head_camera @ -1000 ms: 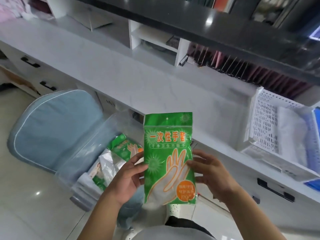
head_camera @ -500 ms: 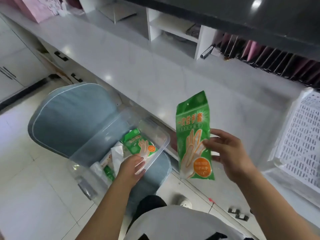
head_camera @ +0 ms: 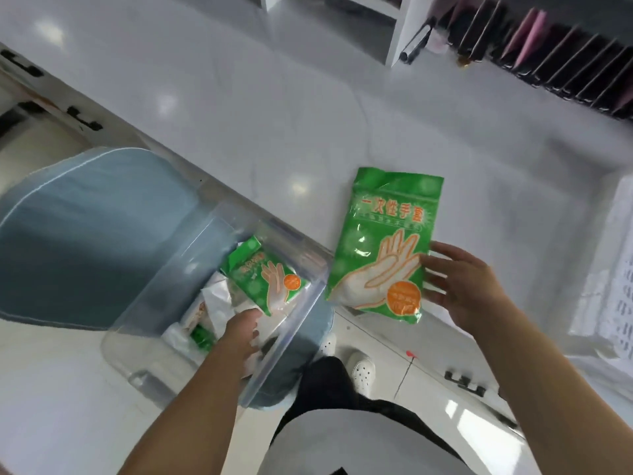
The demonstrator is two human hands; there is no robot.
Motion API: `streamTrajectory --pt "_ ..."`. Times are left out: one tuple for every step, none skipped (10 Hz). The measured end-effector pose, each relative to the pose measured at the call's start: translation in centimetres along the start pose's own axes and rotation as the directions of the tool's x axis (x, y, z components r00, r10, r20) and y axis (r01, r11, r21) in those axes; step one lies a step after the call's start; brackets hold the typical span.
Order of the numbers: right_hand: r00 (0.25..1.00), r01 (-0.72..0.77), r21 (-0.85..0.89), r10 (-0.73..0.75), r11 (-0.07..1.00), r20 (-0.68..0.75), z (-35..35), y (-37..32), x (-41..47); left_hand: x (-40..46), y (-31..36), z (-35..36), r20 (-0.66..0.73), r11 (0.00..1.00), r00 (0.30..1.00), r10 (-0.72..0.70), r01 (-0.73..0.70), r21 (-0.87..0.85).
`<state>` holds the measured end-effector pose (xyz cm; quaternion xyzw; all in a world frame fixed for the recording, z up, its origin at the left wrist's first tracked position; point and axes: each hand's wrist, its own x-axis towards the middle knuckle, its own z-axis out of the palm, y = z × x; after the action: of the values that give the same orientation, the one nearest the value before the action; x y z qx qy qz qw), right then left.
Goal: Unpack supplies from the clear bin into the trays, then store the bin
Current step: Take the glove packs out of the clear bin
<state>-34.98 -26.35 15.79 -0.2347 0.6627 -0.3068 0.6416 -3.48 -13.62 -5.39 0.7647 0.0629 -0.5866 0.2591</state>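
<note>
The clear bin (head_camera: pixel 191 269) sits on a blue chair (head_camera: pixel 85 234) just below the worktop (head_camera: pixel 274 114) edge, several packets inside. The left hand (head_camera: pixel 245 334) reaches in, fingers closing on the lower corner of a green glove packet (head_camera: pixel 267 275); a firm grip cannot be confirmed. The right hand (head_camera: pixel 459 286) holds a second green packet (head_camera: pixel 383 245) by its edge, over the worktop rim. Unpacking appears in progress. Next, the held packet needs carrying right to the white perforated tray (head_camera: pixel 613 269). No obstruction is evident along that path.
</note>
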Motion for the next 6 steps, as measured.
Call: streamTrajectory --pt "0.998 -0.018 -0.023 0.016 1.000 -0.056 0.3 0.3 0.4 2.7 1.4 0.7 0.004 0.998 0.999 -0.034 0.034 0.053" --pt "0.991 0.005 -0.073 -0.015 0.997 -0.133 1.4 0.1 0.6 7.1 2.6 2.0 -0.011 0.995 0.998 -0.066 0.066 0.072" --pt "0.978 0.029 -0.132 -0.055 0.991 -0.201 2.3 0.0 1.0 8.9 3.6 3.2 -0.066 0.999 0.997 -0.041 0.043 0.020" --pt "0.968 0.031 -0.143 -0.065 0.989 -0.244 2.8 -0.1 1.1 10.7 4.1 3.6 -0.018 0.992 0.992 -0.125 0.126 0.010" --pt "0.970 -0.004 -0.117 -0.025 0.993 -0.243 3.1 0.1 1.2 10.6 4.5 4.3 0.015 0.980 0.980 -0.199 0.199 0.029" --pt "0.971 -0.019 -0.079 0.000 0.997 -0.241 3.3 0.1 1.2 10.6 4.6 4.7 -0.047 0.978 0.988 -0.148 0.153 0.138"
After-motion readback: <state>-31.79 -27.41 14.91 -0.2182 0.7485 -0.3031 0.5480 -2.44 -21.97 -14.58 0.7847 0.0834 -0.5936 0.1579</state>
